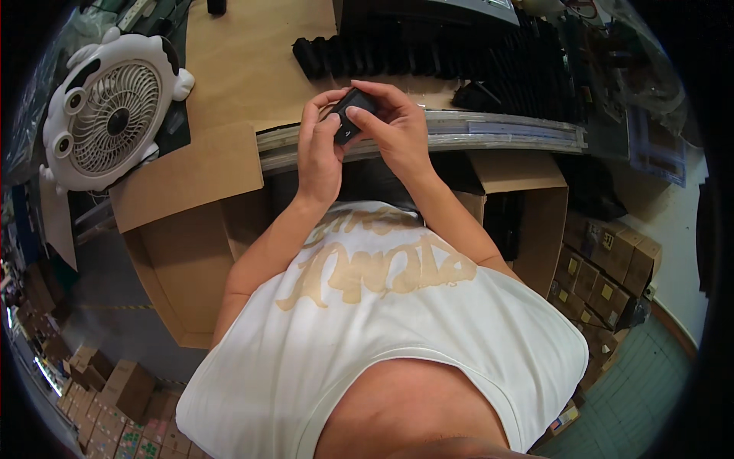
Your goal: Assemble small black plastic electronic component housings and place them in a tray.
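A small black box-shaped device (356,102) with a little white mark is held between both hands, above the near edge of the bench. My left hand (317,149) grips its left side, with the thumb on the upper face. From the other side my right hand (400,131) closes round it, its thumb pressed on top. Fingers cover the device's sides, and its underside is hidden. Past my hands, a long row of similar-looking black pieces (382,60) stands on the brown cardboard-covered bench (237,65).
A white animal-shaped fan (115,111) stands at the left. Open cardboard boxes (180,268) (527,172) flank my arms below the bench edge. A metal rail (505,131) runs along that edge. Stacked cartons (612,264) stand at the right, more cartons (126,386) at lower left.
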A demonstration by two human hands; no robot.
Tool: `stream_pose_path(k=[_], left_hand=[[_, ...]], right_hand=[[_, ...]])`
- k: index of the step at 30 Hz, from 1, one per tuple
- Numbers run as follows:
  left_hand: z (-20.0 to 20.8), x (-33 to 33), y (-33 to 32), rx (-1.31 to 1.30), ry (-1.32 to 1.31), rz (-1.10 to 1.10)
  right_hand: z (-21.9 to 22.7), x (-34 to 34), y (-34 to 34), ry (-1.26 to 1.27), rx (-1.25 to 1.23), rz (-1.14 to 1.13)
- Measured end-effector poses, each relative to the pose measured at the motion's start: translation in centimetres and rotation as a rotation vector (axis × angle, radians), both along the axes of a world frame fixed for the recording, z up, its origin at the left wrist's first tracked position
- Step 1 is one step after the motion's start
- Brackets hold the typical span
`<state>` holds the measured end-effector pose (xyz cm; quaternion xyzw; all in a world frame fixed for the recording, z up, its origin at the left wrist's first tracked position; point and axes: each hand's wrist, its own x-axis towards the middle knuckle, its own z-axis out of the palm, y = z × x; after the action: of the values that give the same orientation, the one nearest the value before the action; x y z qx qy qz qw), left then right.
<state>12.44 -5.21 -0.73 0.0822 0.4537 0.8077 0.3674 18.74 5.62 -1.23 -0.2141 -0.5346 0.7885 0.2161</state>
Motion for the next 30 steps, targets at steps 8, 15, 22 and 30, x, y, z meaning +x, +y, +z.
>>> stream_pose_path(k=[8,15,22,30], left_hand=[[0.9,0.0,0.0,-0.004,-0.033,-0.047],[0.4,-0.7,-0.4,-0.131,0.18,-0.093],[2.0,-0.3,-0.3,-0.037,0.157,-0.109],[1.7,-0.2,0.8,-0.119,0.109,-0.111]], right_hand=[[-0.3,-0.2,0.9,-0.13,0.173,-0.036],[1.0,-0.2,0.4,0.002,0.318,-0.039],[0.1,0.5,1.7,-0.022,0.332,0.0],[0.9,2.0,2.9,0.014,0.289,0.035]])
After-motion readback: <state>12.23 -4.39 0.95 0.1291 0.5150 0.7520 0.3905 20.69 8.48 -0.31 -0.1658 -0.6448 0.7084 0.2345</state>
